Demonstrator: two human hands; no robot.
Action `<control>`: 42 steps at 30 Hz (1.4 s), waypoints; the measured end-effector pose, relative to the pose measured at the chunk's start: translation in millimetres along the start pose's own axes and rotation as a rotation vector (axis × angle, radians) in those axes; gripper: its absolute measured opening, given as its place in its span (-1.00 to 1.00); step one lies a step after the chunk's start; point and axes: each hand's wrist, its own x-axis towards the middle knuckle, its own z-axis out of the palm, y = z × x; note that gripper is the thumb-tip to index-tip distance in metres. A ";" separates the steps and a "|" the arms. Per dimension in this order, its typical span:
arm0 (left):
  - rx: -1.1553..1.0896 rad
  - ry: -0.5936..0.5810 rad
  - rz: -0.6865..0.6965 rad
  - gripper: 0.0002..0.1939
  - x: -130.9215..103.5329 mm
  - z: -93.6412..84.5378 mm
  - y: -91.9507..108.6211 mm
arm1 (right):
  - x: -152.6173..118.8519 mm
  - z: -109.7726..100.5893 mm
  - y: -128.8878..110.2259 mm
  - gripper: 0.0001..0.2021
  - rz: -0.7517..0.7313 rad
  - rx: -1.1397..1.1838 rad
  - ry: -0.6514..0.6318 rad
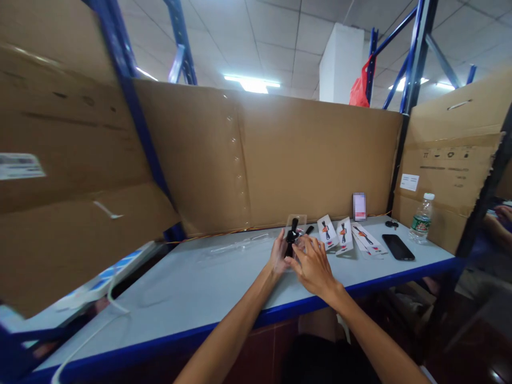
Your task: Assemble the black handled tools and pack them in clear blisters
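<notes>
My left hand [277, 253] is closed around the edge of a clear plastic blister shell [301, 220], holding it tilted up over the table. A black handled tool [294, 224] lies in the shell; its exact kind is too small to make out. My right hand [314, 266] reaches over from the right, fingers bent and pressed against the tool and the shell's front. Its fingertips partly cover the tool's lower part. Just behind the right fingers, another small black piece [309, 230] shows. Printed cards [343, 236] picturing a tool stand and lie to the right of my hands.
Clear plastic shells [242, 243] lie at the back of the grey table [172, 298]. On the right are a black phone [398, 247], a propped lit phone [359, 206], a water bottle [422, 218] and small black items [391, 224]. Cardboard walls [312, 165] enclose the table. A white cable [114, 301] hangs at left.
</notes>
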 end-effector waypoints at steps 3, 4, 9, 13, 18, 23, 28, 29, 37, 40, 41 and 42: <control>-0.091 0.055 -0.090 -0.54 -2.5 1.1 8.6 | -17.2 -13.1 21.2 -0.73 0.163 0.052 0.116; -0.120 0.076 -0.085 -0.52 -2.8 3.0 12.2 | -22.4 -18.6 36.1 -0.74 0.232 0.033 0.135; -0.322 0.196 0.031 -0.46 7.1 20.4 30.7 | -36.7 -39.1 143.0 -0.72 0.603 -0.291 0.009; -0.370 0.208 0.050 -0.40 25.7 30.4 33.1 | -38.0 -27.1 205.2 -0.55 0.709 -0.504 -0.254; -0.338 0.207 0.086 -0.39 37.4 23.3 25.5 | -40.2 -7.0 231.0 -0.48 0.732 -0.536 -0.392; -0.328 0.227 0.111 -0.36 33.8 13.4 28.0 | -38.1 -10.1 236.4 -0.45 0.793 -0.525 -0.391; -0.334 0.218 0.140 -0.41 29.7 11.5 28.5 | -35.1 -21.2 234.8 -0.48 0.776 -0.557 -0.332; -0.324 0.210 0.138 -0.43 29.3 11.7 27.8 | -34.8 -24.2 233.9 -0.48 0.766 -0.555 -0.323; -0.272 0.189 0.128 -0.45 28.6 14.2 23.7 | -39.3 -36.8 226.6 -0.54 0.760 -0.519 -0.375; -0.278 0.186 0.121 -0.42 27.4 14.9 22.4 | -41.3 -36.6 222.2 -0.57 0.762 -0.525 -0.408; -0.280 0.182 0.123 -0.42 27.2 15.2 21.8 | -40.3 -38.0 218.3 -0.57 0.761 -0.547 -0.392; -0.281 0.178 0.125 -0.42 27.2 15.6 21.2 | -37.9 -40.2 212.1 -0.57 0.756 -0.573 -0.359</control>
